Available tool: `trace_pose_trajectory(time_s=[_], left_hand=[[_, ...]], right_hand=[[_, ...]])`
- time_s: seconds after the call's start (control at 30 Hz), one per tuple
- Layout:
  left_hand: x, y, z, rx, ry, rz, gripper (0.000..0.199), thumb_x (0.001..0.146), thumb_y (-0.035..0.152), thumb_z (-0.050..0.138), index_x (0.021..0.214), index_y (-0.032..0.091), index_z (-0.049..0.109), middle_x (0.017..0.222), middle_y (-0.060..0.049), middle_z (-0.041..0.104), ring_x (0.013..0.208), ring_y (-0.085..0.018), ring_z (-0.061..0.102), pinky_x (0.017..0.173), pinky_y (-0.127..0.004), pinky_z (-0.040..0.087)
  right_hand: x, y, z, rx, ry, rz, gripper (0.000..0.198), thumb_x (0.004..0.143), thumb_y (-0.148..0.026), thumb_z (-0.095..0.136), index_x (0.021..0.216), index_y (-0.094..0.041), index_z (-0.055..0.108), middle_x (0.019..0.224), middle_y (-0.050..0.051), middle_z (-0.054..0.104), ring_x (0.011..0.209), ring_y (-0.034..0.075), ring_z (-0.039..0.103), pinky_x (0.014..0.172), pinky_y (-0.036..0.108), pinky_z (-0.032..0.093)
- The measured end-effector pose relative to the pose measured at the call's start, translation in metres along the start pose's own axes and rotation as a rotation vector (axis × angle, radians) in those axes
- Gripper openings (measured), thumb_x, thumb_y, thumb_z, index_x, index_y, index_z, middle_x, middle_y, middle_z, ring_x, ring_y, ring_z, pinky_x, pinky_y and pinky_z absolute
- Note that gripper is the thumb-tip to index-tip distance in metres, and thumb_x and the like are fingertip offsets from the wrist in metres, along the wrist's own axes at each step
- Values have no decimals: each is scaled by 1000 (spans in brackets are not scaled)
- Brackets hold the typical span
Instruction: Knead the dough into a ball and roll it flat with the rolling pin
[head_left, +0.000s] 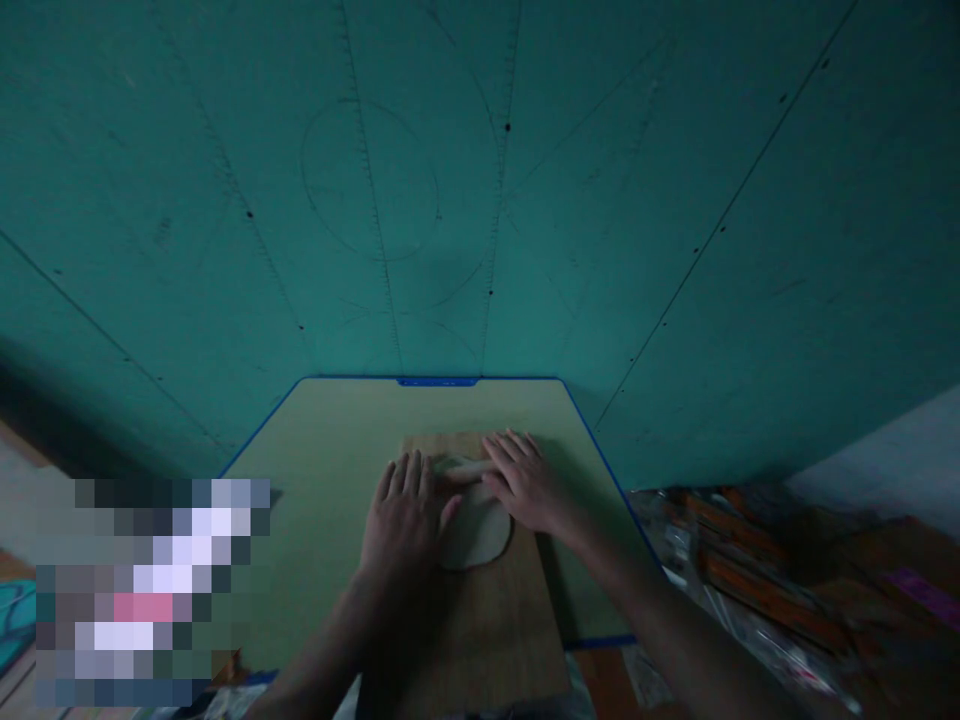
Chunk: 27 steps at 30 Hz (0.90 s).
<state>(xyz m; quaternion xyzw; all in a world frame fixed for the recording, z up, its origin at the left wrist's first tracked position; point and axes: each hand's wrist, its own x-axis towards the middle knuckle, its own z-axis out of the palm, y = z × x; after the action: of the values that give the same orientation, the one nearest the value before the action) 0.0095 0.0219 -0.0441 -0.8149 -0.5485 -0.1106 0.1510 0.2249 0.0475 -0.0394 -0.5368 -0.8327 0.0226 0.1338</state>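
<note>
A flattened round of pale dough [476,530] lies on a wooden board [480,630]. Across its far part runs a rolling pin [466,472], whose two ends are hidden under my hands. On the pin's left end my left hand [405,510] lies flat, fingers stretched forward and thumb apart. My right hand [523,478] rests over the other end, its fingers extended and pointing up and left. Neither hand has its fingers wrapped round the pin. The picture is dim.
The board lies on a light table [315,480] with a blue edge, against a green wall [450,200]. A pixelated patch hides the lower left. To the right of the table, plastic-wrapped items and orange-brown pieces [765,590] are piled.
</note>
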Motion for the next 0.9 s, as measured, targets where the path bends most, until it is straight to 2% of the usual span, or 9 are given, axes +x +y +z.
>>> trace_pose_trajectory(time_s=[0.07,0.13,0.23,0.33,0.47,0.53,0.67,0.8,0.9], left_hand=[[-30,7,-5,27,80,75,63,96,46,46,135,-2,56,140,-27,58,129,-39,57,108,-51,46],[-54,12,-10,54,99,145,59,91,35,50,137,0,54,144,-25,56,131,-37,56,107,-47,48],[-68,13,-16,86,78,206,56,83,21,50,135,2,57,145,-23,56,131,-33,57,106,-42,50],[-56,4,-14,95,51,203,50,90,24,46,134,3,58,139,-22,61,127,-31,60,106,-42,50],[-25,-21,-1,39,23,126,57,99,45,40,133,2,58,136,-25,63,129,-36,58,106,-46,50],[-10,-37,6,-5,-96,65,56,100,43,39,136,3,56,141,-25,58,135,-37,52,109,-50,46],[21,-68,18,-50,-426,-19,47,98,22,36,141,19,54,150,-19,52,139,-36,47,105,-60,45],[45,-78,23,-35,-476,-59,45,97,24,41,139,24,56,144,-17,57,132,-40,52,91,-63,52],[47,-69,19,-28,-438,-83,43,99,25,39,136,20,58,147,-21,53,136,-45,47,96,-68,47]], right_hand=[[-20,-3,-1,21,19,-26,55,104,-41,39,152,-14,43,157,13,43,149,30,31,122,51,23],[-34,-3,-2,44,27,-42,53,104,-40,39,151,-15,44,157,13,43,150,29,30,123,53,22],[-36,-2,-4,104,16,-41,50,105,-39,38,148,-16,49,156,12,46,149,28,33,123,52,24],[-13,-3,-6,133,-17,-21,47,106,-40,36,142,-17,56,153,11,50,149,26,34,122,49,25],[42,-15,-2,45,-79,36,48,107,-41,34,140,-18,59,153,11,50,149,26,34,123,47,19],[70,-22,1,9,-121,91,51,107,-44,30,141,-19,58,153,13,49,148,26,35,123,48,17],[116,-30,9,14,-183,136,55,105,-46,29,139,-16,60,152,17,50,146,29,39,121,53,18],[129,-30,13,17,-214,111,48,101,-36,37,139,-19,60,155,15,47,147,28,37,121,52,16],[117,-29,13,10,-214,91,47,99,-35,42,140,-19,59,157,14,43,148,28,34,122,51,13]])
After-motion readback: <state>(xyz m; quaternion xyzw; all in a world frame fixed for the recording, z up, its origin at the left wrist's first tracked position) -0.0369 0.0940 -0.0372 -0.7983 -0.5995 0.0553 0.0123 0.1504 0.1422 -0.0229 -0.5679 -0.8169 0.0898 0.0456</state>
